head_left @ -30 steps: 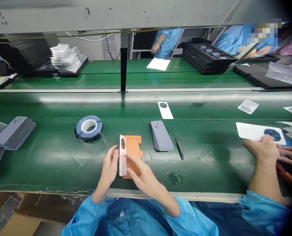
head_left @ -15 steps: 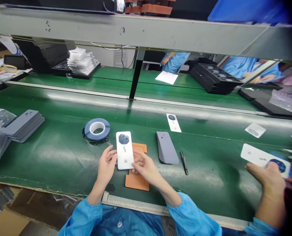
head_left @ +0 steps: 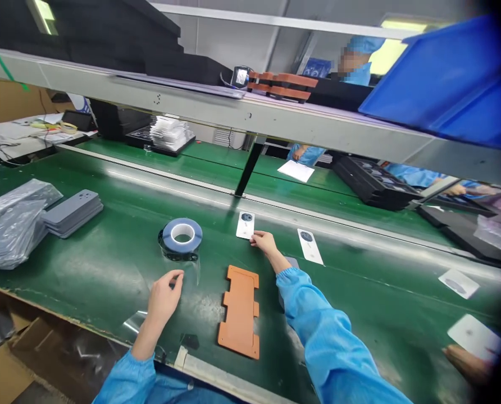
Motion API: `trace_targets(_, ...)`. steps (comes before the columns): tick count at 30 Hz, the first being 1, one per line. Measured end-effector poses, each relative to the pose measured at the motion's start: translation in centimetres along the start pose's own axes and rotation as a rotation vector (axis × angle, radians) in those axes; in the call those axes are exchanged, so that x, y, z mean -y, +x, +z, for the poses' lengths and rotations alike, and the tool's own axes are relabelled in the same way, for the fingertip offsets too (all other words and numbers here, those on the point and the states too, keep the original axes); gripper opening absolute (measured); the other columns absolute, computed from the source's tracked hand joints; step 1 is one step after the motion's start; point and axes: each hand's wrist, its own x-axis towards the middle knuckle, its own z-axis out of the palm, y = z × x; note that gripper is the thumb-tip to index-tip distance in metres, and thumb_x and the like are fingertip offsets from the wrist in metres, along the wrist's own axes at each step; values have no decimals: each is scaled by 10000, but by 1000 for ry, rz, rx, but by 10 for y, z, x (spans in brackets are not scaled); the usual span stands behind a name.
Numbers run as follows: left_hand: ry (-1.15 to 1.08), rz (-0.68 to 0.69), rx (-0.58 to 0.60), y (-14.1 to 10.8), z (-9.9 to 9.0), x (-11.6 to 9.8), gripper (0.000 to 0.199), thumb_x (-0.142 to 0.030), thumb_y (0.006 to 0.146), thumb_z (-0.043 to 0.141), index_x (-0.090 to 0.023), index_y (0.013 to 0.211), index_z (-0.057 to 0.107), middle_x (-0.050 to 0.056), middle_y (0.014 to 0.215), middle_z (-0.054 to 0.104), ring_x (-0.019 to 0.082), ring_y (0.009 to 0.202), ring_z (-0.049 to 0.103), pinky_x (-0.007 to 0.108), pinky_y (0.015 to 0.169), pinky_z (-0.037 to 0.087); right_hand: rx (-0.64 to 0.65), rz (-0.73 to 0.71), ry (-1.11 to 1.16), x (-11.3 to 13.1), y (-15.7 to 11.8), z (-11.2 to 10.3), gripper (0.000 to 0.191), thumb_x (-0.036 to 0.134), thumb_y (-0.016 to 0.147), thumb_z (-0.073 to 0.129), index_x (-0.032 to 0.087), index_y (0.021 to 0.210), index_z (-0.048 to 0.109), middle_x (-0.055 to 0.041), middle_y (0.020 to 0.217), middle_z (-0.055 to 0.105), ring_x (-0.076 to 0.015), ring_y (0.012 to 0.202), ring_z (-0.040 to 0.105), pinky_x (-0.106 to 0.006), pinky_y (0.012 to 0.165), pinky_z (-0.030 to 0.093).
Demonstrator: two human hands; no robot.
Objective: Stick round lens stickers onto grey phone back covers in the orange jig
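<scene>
With fingers pinched at its lower right corner, my right hand (head_left: 264, 242) holds a white phone back cover (head_left: 245, 229) with a dark round camera area, at the far part of the green bench. My left hand (head_left: 165, 294) is raised, thumb and fingers curled together, just below a blue tape roll (head_left: 183, 238) with a white core. Whether anything is between those fingertips I cannot make out. A clear strip hangs off the roll. Between my arms lies an orange fixture plate (head_left: 240, 314) with notched edges, bare on top. My right sleeve mostly hides a grey stack (head_left: 291, 262).
Another white phone cover (head_left: 310, 247) lies right of my hand. At left are stacked grey plates (head_left: 74, 213) and plastic-wrapped ones (head_left: 12, 235). A co-worker's hand (head_left: 465, 359) holds a white cover (head_left: 476, 335) at right. A shelf beam (head_left: 200, 104) crosses above.
My right hand has carried the phone cover off the orange plate to the far side of the bench. My left hand has let go of the cover and sits apart. The view has tilted up.
</scene>
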Motion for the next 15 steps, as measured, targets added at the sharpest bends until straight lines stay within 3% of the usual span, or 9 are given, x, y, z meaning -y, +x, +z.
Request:
trace_targets(4,-146,-41,70,-3,0,-3,249,-442,858,610,-217,921,696,70,944,785,208,682,703,316,694,533,-30,-45,-62,4,-10,-5,315,287,965,658,104,1220,630,-113,1106,696,-197,908,698,-364,814,594)
trace_targets(7,-252,-67,109,-5,2,-10,212,-408,875,582,-203,899,629,82,964,786,175,641,680,297,678,512,-7,-130,-87,8,-34,2,308,203,916,662,61,1189,663,-125,939,744,-184,791,716,-302,758,581)
trace_targets(10,-325,-110,185,-7,5,-20,140,-340,854,558,-206,814,568,104,999,789,182,684,697,302,696,505,142,-230,-73,11,-75,25,289,243,897,663,113,1149,718,-94,901,768,-187,781,738,-280,714,580)
trace_targets(15,-381,-84,341,-15,4,-34,150,-250,750,503,-200,609,491,136,1294,707,258,921,738,368,801,521,443,-441,-25,17,-147,75,300,322,904,646,172,1146,742,-90,1049,778,-200,807,753,-330,751,604)
